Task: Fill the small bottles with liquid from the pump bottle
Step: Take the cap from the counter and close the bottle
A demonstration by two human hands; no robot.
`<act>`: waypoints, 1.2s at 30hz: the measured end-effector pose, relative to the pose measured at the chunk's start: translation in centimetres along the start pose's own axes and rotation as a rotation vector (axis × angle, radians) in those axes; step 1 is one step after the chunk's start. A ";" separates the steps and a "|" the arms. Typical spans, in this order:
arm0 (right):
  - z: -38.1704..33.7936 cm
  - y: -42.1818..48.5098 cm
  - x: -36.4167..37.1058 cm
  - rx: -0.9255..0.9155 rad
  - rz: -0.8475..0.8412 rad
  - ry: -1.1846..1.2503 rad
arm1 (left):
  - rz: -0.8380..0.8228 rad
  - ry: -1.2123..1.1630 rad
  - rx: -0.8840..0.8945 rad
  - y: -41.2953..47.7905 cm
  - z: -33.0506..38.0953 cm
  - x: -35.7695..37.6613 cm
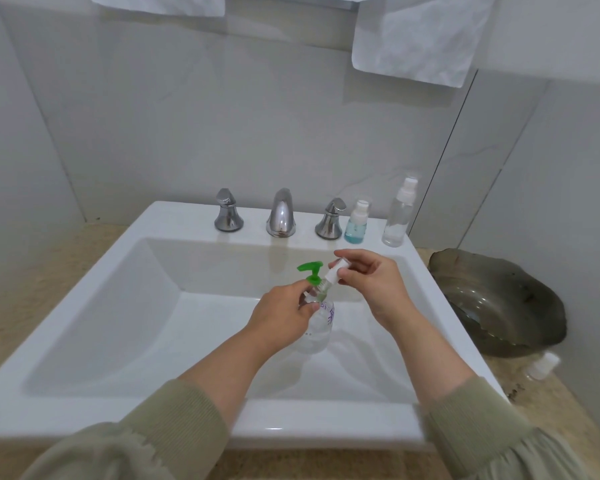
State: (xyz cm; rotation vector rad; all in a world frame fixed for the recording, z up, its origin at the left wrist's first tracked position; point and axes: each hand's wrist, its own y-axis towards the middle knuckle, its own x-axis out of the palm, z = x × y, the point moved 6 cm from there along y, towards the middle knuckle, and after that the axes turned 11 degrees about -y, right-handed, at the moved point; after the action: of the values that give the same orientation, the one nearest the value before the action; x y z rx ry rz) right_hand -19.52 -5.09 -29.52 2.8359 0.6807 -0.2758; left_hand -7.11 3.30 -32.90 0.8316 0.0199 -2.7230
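Centre frame, over the sink (291,417): one small bottle (321,292), clear, tilted, its body pinched in the curled fingers of the left hand (281,317), its white spray top (335,271) pinched between thumb and fingertips of the right hand (371,282). Pump bottle (317,329), green head, stands in the basin just beside and below it. Step, as I judge it, is twisting the top: hold the body still, turn only the top, keep the neck upward over the basin.

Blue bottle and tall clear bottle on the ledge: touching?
Apart. Head view shows bare ledge between blue bottle and clear bottle.
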 end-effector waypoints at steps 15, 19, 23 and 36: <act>0.2 0.3 0.1 -0.028 -0.067 0.012 | -0.022 -0.078 -0.023 0.0 0.0 0.1; 0.2 0.2 0.3 -0.028 -0.090 -0.018 | -0.029 -0.112 -0.040 0.1 -0.1 0.2; 0.2 0.2 0.4 -0.026 -0.092 -0.031 | -0.027 -0.154 -0.044 0.1 -0.1 0.2; 0.9 0.3 0.4 0.021 -0.108 0.140 | -0.135 -0.484 -0.113 -0.2 0.3 0.7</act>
State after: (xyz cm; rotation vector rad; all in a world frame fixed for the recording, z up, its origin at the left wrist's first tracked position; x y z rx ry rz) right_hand -19.13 -5.40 -30.45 2.8634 0.8656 -0.1014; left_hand -7.87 3.23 -32.99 0.1316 0.1301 -2.9423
